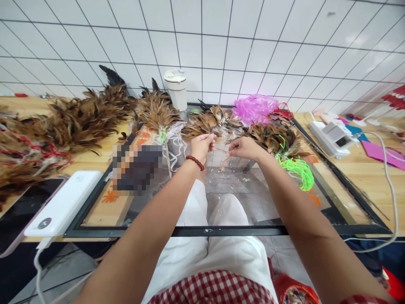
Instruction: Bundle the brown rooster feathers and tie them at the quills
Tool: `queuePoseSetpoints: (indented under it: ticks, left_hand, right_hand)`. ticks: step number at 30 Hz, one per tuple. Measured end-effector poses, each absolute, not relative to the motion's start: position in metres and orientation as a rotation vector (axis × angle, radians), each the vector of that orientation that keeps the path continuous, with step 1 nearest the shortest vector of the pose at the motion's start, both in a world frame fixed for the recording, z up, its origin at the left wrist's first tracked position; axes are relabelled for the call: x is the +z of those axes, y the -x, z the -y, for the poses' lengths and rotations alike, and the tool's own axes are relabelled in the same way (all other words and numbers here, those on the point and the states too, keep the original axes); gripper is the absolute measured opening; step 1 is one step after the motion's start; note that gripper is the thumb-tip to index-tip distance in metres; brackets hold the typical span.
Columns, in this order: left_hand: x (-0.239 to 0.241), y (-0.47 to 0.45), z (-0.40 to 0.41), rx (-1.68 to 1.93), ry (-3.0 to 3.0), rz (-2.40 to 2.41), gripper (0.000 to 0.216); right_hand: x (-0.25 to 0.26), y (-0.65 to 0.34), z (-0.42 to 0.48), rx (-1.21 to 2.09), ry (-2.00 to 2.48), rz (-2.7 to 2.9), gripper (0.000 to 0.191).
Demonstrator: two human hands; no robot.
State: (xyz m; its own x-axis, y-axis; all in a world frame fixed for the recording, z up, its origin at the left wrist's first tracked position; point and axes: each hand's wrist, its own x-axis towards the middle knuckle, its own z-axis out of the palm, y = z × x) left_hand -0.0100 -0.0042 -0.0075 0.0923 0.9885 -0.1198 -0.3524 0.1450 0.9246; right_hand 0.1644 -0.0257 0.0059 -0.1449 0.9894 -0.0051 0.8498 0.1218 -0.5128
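Note:
Above the middle of the glass-topped frame (234,231), my left hand (204,145) is closed in a pinch, a dark red bead bracelet on its wrist. My right hand (243,148), close by on the right, pinches too. Between the fingertips runs a thin tan strand (222,150), whose exact kind is too fine to tell. Just beyond my hands lies a bunch of brown feathers (211,122). Another feather bunch (270,137) sits beside my right wrist, with bright green cords (299,171) trailing from it. White strings (175,143) lie left of my left hand.
At the back stand a white lidded cup (176,90) and a crumpled pink plastic bag (256,109). Long feather bundles (79,112) cover the left side. A white power bank (63,202) and phone (28,211) lie front left. A white device (335,135) with a cable sits right.

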Motion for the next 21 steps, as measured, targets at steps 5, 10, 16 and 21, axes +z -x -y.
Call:
queuePoseSetpoints:
  ticks: [5, 10, 16, 21]
  left_hand:
    - [-0.007, 0.009, 0.006, 1.191, -0.873, -0.944, 0.01]
    - [-0.003, 0.009, 0.01, 1.123, -0.838, -0.893, 0.01]
    - [-0.002, 0.01, 0.013, 0.959, -0.894, -0.852, 0.008]
    - [-0.005, 0.007, 0.012, 0.966, -1.167, -0.999, 0.018]
  right_hand:
    - [0.006, -0.154, 0.028, 0.752, 1.563, 1.921, 0.016]
    - [0.0, -0.137, 0.026, 1.142, 1.15, 1.218, 0.036]
    - [-0.006, -0.127, 0.027, 1.112, 1.059, 1.148, 0.033]
    - [-0.013, -0.131, 0.022, 0.939, 1.101, 1.291, 0.026]
